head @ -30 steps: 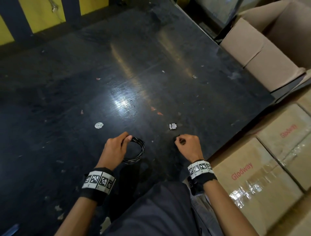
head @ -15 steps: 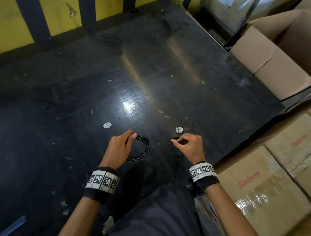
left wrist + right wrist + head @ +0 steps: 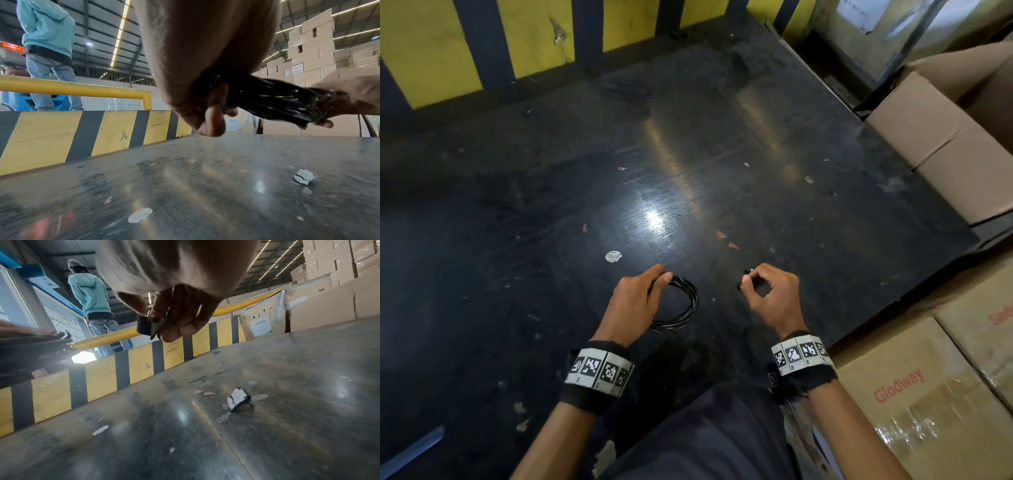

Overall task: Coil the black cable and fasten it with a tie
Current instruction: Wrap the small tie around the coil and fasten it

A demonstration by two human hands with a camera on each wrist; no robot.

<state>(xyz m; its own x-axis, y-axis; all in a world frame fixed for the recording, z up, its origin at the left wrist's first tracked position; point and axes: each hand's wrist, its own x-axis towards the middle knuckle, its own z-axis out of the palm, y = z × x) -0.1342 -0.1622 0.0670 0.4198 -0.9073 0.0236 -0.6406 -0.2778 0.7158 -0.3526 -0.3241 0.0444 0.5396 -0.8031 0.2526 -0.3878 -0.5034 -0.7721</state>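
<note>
The black cable is a small coil of several loops above the dark tabletop, near its front edge. My left hand grips the coil's left side; in the left wrist view the bundle runs out from the curled fingers. My right hand is a short way right of the coil and apart from it. It pinches a small black tie piece between thumb and forefinger. A white-and-black scrap lies on the table beneath that hand.
Taped cardboard boxes stand past the table's right edge, and an open box sits at the back right. A yellow-and-black barrier bounds the far side; a person in a light-blue hoodie stands behind it. A round white sticker lies left of the coil.
My right hand has moved slightly forward over the white scrap, still pinching the tie piece. The left hand keeps its grip on the coil. The head view has tilted upward.
</note>
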